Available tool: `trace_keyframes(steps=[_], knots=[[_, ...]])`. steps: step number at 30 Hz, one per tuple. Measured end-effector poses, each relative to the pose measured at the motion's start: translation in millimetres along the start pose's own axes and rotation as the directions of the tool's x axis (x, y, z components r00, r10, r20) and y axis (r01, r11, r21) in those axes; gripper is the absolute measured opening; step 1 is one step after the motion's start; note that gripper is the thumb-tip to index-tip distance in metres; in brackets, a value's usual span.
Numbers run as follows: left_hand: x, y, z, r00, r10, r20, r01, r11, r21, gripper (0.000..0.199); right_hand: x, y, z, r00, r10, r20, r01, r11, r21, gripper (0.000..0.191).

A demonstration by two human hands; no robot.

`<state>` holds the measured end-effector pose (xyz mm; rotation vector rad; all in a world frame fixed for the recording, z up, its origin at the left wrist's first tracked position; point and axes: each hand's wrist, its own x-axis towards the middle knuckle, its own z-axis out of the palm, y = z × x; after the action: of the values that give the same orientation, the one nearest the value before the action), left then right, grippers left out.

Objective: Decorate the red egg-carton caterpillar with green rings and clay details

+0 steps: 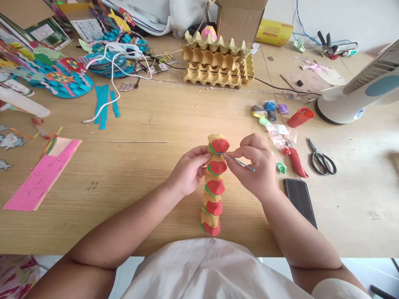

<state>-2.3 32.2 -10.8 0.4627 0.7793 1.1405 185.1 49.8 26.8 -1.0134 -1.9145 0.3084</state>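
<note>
Pinching the far end of an egg carton strip (215,187), the left hand (190,171) has its grip closed on the left edge beside the two farthest cups, thumb and forefinger pointing right. From that grip the strip runs back toward the white shirt (208,272), its five cups in a row, each bearing a red patch with green along its left side. The right hand (255,166) is closed on a thin blue stick (245,163), held by the fingertips just beside the strip's right edge, near the farthest red patch; whether the stick touches the strip is too small to tell. Both forearms slant inward over the tabletop (174,112), elbows wide, the right hand's fingers curled with knuckles up. A phone (299,201) lies beside the right forearm.
</note>
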Motion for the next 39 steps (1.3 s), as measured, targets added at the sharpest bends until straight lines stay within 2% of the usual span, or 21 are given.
trace_keyframes(steps=[6, 12, 18, 23, 29, 32, 35, 39], knots=[[-0.2, 0.8, 0.7, 1.000, 0.002, 0.013, -0.002, 1.000, -0.011, 0.021, 3.5, 0.3, -7.6, 0.994, -0.003, 0.113, -0.006, 0.996, 0.083, 0.013], [-1.7, 2.0, 2.2, 1.000, 0.010, 0.022, -0.010, 1.000, 0.011, 0.021, 2.2, 0.8, -7.5, 0.994, -0.078, 0.082, 0.084, 0.993, -0.078, 0.013], [-1.3, 0.9, 1.5, 1.000, 0.007, 0.016, -0.007, 1.000, 0.005, 0.017, 2.1, 0.1, -6.7, 0.993, -0.049, 0.104, 0.050, 0.999, -0.004, 0.012], [-1.0, 0.9, 1.6, 1.000, 0.003, 0.014, -0.003, 1.000, -0.004, 0.020, 1.7, 2.1, -5.0, 0.993, -0.090, 0.075, 0.093, 0.995, -0.035, 0.013], [-1.5, 1.0, 1.4, 1.000, 0.001, 0.013, -0.001, 1.000, 0.004, 0.015, 1.8, 0.8, -5.7, 0.996, -0.047, 0.070, 0.048, 0.999, -0.012, 0.014], [-1.3, 0.3, 0.7, 1.000, 0.004, 0.019, -0.004, 1.000, -0.002, 0.017, 1.4, -1.2, -5.2, 0.995, -0.026, 0.098, 0.025, 1.000, 0.013, 0.014], [-1.2, 0.1, 0.4, 1.000, 0.004, 0.014, -0.004, 1.000, -0.008, 0.021, 1.5, -2.2, -4.7, 0.997, -0.008, 0.078, 0.006, 1.000, 0.025, 0.015], [-1.6, 1.9, -0.3, 1.000, -0.013, 0.025, 0.013, 1.000, -0.019, 0.021, 4.6, 0.5, -7.5, 0.996, 0.037, 0.083, -0.051, 0.984, 0.169, 0.015]])
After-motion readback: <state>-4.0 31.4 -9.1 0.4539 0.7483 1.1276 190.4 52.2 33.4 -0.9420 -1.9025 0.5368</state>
